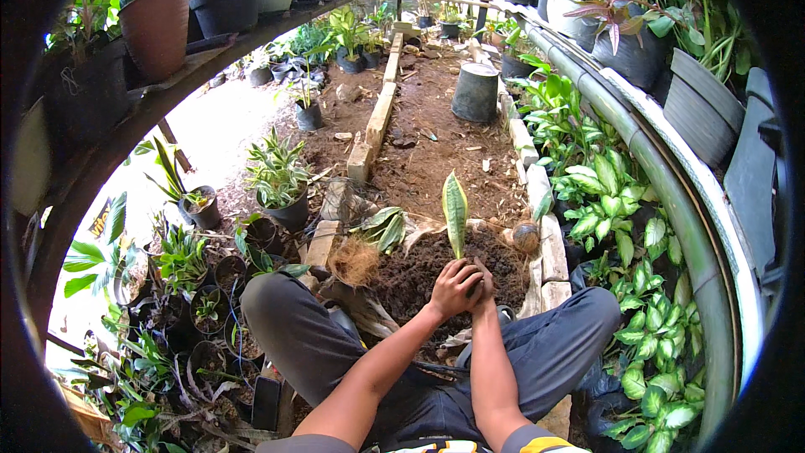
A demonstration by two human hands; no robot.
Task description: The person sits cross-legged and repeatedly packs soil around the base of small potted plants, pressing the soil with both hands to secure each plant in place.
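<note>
At the left edge of the soil (408, 273) sits a tuft of fibre (355, 262), with a few cut-looking leaves (387, 229) just beyond it, toward the far left corner. Moving right, the left hand (453, 288) is over the near part of the soil, its fingers curled round the foot of the plant (455, 211). The plant, a single broad blade with pale margins, rises from the top of the grip and points away from the person, its long axis close to upright and its tip leaning slightly left. Its foot comes out right above the left knuckles, so the left hand looks the nearer one. The right hand (485, 278) closes in from the right, pressed against the left, the two clasped together (a dark lump shows between them; whether root or soil, I cannot tell). Past the soil's far right corner lies a round husk (526, 237), beside the bricks (553, 250).
</note>
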